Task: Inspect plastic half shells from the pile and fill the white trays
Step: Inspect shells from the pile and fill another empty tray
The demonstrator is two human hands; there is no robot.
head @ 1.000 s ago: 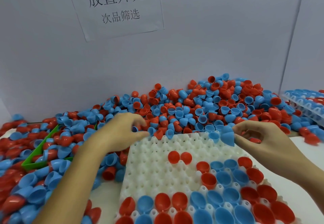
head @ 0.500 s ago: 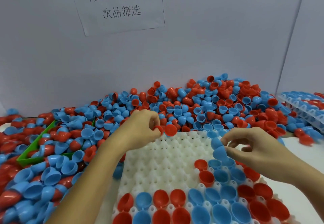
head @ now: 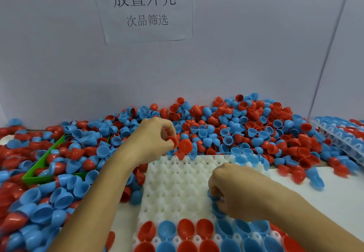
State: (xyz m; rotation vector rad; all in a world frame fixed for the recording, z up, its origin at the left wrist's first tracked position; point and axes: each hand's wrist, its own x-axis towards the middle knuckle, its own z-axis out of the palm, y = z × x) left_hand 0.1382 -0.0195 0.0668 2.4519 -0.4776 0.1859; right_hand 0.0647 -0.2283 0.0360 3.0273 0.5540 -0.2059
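A big pile of red and blue half shells (head: 246, 127) lies against the back wall. In front of it sits a white tray (head: 177, 184) whose near rows hold red and blue shells. My left hand (head: 153, 141) hovers at the pile's front edge and pinches a red shell (head: 185, 146) by its rim, with another red one tucked in its fingers. My right hand (head: 234, 194) is down on the tray, knuckles up, with its curled fingers round a blue shell (head: 213, 196) at a tray pocket.
A green bin (head: 42, 165) sits half buried in shells at the left. A second filled white tray (head: 342, 133) stands at the right edge. Loose shells lie on the white tabletop (head: 334, 202) right of the tray. A paper sign (head: 143, 9) hangs on the wall.
My right hand has come down from the tray's far edge onto the tray with the blue shell. My left hand has lifted a red shell out of the pile.
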